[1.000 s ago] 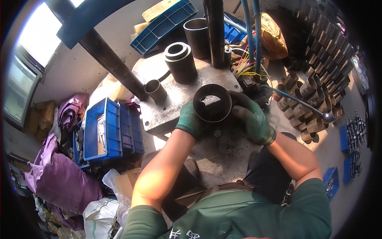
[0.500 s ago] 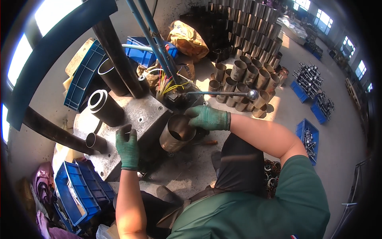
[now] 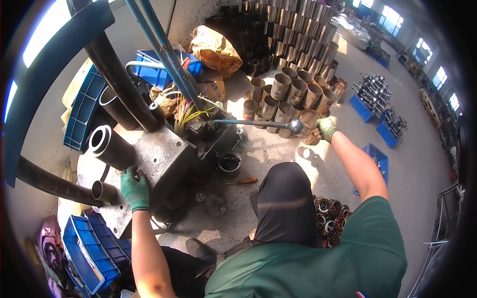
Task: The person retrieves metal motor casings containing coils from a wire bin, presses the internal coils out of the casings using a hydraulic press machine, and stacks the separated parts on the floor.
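Note:
My left hand (image 3: 134, 189), in a green glove, rests at the near edge of the metal plate (image 3: 166, 151). Its fingers are slightly bent and apart, with nothing seen in them. Just beyond its fingertips stands a thick dark cylinder with a pale ringed top (image 3: 112, 146), and left of it a small short tube (image 3: 103, 191). My right arm stretches out to the right. The gloved right hand (image 3: 327, 129) is closed at the side of a metal tube (image 3: 310, 119) at the near right of a cluster of similar tubes; the fingertips are partly hidden.
A blue-grey lever with a ball end (image 3: 296, 126) reaches across toward the tubes. Dark curved bars (image 3: 119, 79) rise over the plate. A screwdriver (image 3: 246, 181) and a dark ring-topped part (image 3: 230, 161) lie on the floor. Blue crates (image 3: 92, 253) stand left, others (image 3: 361, 108) right.
My right hand has swung from beside the plate, where it held a metal tube, out to the right at the tube cluster. The left hand has moved left and the view has shifted.

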`<control>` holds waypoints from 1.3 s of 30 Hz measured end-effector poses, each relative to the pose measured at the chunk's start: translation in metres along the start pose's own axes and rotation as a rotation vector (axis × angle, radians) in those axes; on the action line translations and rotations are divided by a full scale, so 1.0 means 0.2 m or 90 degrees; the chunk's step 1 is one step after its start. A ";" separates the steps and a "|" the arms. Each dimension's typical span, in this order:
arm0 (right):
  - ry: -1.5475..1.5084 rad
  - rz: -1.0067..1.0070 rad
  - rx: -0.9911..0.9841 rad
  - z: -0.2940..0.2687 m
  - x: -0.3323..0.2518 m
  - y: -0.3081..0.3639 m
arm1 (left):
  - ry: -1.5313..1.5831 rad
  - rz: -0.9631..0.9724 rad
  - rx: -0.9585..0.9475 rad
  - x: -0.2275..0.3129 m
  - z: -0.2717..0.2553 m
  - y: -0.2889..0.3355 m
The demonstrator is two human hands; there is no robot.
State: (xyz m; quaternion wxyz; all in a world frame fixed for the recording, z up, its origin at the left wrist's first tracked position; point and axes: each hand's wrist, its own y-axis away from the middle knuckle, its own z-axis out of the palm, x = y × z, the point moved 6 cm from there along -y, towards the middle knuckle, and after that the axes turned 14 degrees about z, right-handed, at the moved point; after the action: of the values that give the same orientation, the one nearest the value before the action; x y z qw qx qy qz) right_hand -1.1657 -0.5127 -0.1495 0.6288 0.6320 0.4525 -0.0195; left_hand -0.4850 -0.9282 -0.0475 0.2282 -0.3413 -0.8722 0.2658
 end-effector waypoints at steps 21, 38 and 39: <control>-0.608 -0.028 -0.099 0.31 -0.44 -0.48 | -0.060 -0.001 -0.026 0.04 -0.02 0.00; 0.300 -0.222 -0.254 0.69 0.45 -0.19 | -0.016 -0.058 -0.013 0.05 -0.06 0.01; 0.437 -0.329 -0.205 0.79 0.48 -0.06 | -0.018 -0.073 -0.023 0.02 -0.11 0.02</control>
State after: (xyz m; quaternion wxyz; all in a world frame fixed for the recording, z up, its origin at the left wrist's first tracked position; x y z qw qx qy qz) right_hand -1.0297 -0.5908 -0.2480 0.5071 0.3627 0.7747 0.1054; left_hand -0.4730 -0.9153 -0.0334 0.2244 -0.2910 -0.8981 0.2417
